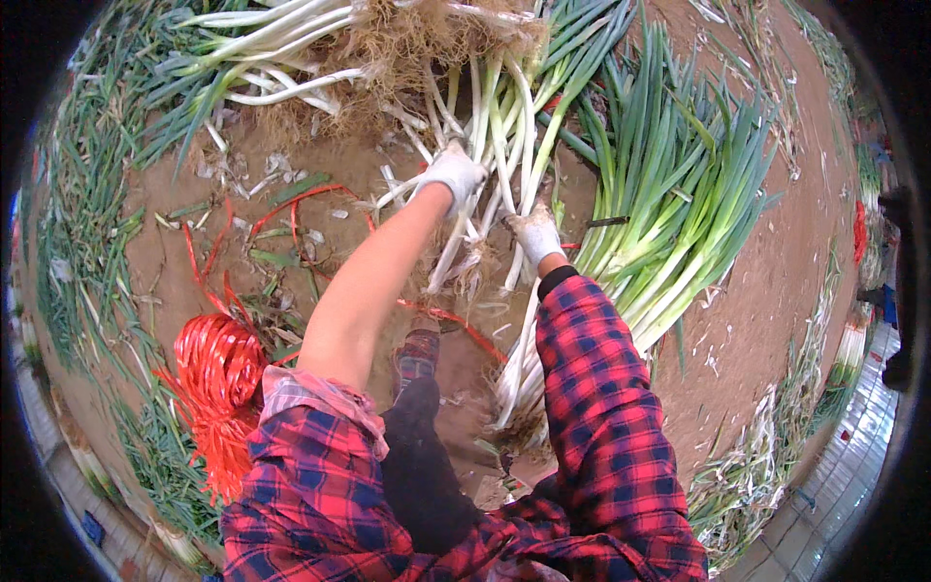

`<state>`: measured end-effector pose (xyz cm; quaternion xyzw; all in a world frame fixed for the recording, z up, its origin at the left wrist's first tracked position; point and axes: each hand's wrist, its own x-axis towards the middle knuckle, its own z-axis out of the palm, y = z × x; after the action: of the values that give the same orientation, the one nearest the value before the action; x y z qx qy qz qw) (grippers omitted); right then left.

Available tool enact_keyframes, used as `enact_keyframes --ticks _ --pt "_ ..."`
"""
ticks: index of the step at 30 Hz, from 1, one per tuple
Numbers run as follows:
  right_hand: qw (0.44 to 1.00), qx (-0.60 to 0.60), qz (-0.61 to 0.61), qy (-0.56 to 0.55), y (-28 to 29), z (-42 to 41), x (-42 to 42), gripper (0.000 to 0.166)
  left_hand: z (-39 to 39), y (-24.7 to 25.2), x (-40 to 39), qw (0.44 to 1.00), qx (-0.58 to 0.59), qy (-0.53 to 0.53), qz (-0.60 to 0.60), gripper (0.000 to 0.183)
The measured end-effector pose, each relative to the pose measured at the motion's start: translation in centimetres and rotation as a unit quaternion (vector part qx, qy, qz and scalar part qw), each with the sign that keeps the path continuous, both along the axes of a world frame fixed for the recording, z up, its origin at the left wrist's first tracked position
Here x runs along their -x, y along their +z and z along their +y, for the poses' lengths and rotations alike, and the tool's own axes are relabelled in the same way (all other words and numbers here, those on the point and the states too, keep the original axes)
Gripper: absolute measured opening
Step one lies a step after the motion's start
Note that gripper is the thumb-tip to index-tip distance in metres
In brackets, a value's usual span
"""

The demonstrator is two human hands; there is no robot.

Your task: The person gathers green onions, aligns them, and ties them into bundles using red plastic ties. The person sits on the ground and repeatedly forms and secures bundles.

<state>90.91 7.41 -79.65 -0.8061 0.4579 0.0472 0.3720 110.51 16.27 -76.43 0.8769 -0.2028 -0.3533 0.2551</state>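
My left hand [452, 177], in a white work glove, reaches into a pile of green onions [502, 109] with long white stalks and is closed around some of the stalks. Just to its right, my right hand [537, 229], in a soiled white glove, touches the white stalks; its fingers are partly hidden, so its hold is unclear. Beside my right forearm lies a large bunch of green onions [654, 211], leaves pointing away from me and roots near my feet. A dark strip [608, 221] lies across this bunch.
A roll of red plastic twine [220, 364] is by my left side, and loose red twine [465, 327] trails over the soil. Tangled roots [414, 44] top the pile ahead. Leaf scraps [87, 204] cover the left ground; pale trimmings [756, 451] lie at lower right. My shoe [417, 356] is below.
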Motion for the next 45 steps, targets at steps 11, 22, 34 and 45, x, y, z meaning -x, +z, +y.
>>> enact_keyframes --ticks 11,22,34,45 --pt "0.799 -0.533 -0.209 -0.186 10.4 1.4 1.2 0.031 6.1 3.2 1.3 0.798 0.296 0.159 0.501 0.024" --pt "0.789 -0.537 -0.228 -0.193 8.2 4.5 1.7 0.028 13.0 9.6 9.6 0.918 0.177 -0.048 0.352 0.033" --pt "0.755 -0.581 -0.272 -0.136 10.3 4.7 2.0 0.028 17.7 12.1 7.5 0.980 0.126 -0.109 0.107 0.033" --pt "0.774 -0.548 -0.276 -0.155 16.5 12.9 4.0 0.028 19.2 9.1 5.3 0.954 0.285 0.085 -0.026 0.071"
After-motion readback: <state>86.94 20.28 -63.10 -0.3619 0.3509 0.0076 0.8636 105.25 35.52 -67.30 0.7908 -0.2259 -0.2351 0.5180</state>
